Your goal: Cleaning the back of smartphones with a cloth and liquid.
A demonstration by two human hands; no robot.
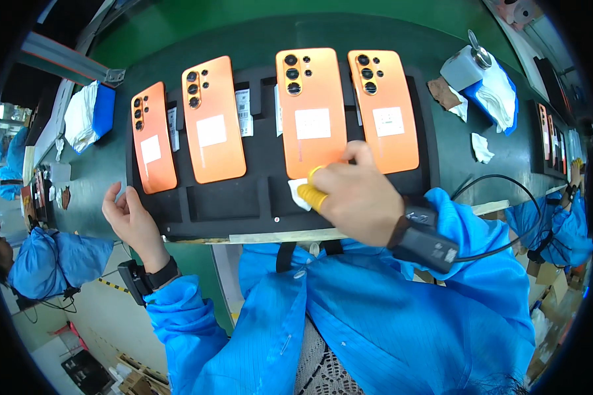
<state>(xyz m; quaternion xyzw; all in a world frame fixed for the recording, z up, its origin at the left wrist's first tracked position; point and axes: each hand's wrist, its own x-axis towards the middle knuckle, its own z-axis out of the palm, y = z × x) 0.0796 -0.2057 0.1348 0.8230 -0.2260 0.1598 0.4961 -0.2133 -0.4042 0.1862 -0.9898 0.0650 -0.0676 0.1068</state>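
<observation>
Several orange phones lie back-up on a black foam tray [224, 201], each with a white sticker. My right hand [352, 197], with yellow finger cots, presses a small white cloth [299, 193] against the lower edge of the third phone [311, 112]. My left hand [130, 220] rests at the tray's front left corner, fingers loosely apart and holding nothing, just below the leftmost phone [153, 137]. The second phone [212, 120] and the fourth phone [383, 110] lie untouched. Both wrists carry black straps over blue sleeves.
The tray sits on a green conveyor belt [257, 39]. A white dispenser bottle [466, 66] and folded white cloths on a blue pad [501, 92] stand at the right. More cloths [85, 115] lie at the left. Co-workers in blue sit on both sides.
</observation>
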